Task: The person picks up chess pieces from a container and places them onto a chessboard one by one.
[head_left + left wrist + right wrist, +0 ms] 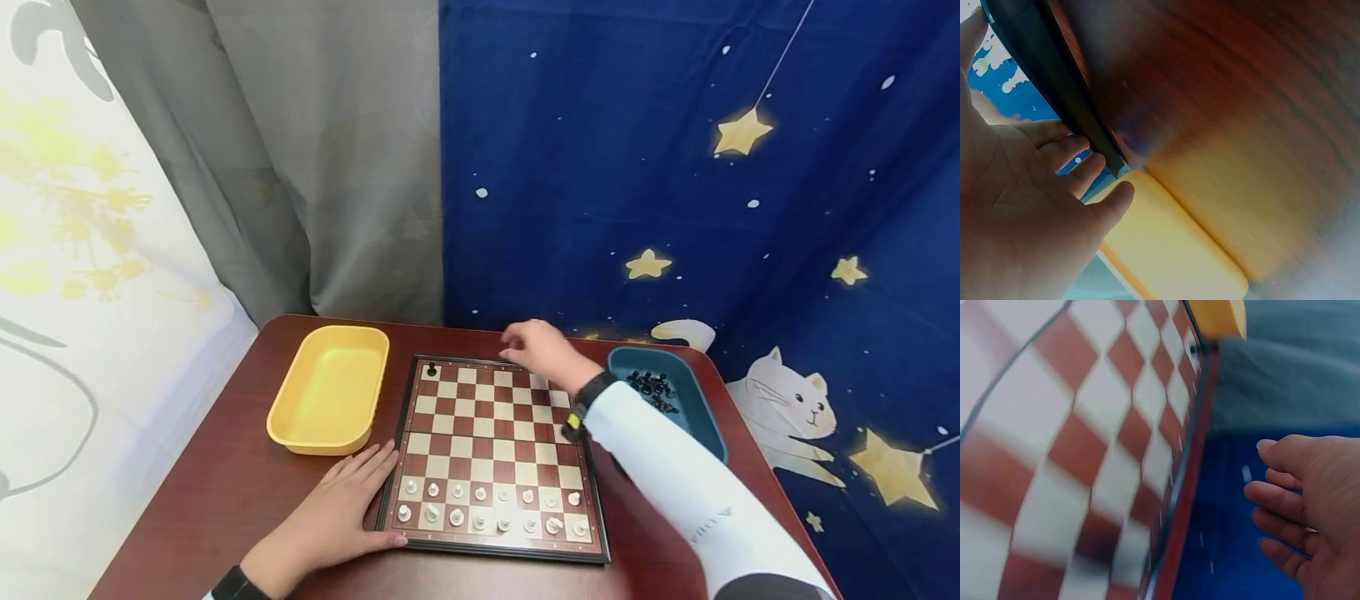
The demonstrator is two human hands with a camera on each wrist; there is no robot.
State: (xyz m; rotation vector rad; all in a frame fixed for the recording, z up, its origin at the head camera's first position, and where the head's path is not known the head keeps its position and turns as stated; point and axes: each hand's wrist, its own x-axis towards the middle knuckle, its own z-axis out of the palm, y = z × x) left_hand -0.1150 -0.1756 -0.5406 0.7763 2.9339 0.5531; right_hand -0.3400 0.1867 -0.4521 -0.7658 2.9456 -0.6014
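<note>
Chessboard [491,458] between yellow tray [330,387] and teal tray [701,417].

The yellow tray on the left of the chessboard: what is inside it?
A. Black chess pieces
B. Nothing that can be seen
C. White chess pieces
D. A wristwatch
B. In the head view the yellow tray shows only its bare inner floor, while the black pieces lie in the teal tray and the white pieces stand on the chessboard.
</note>
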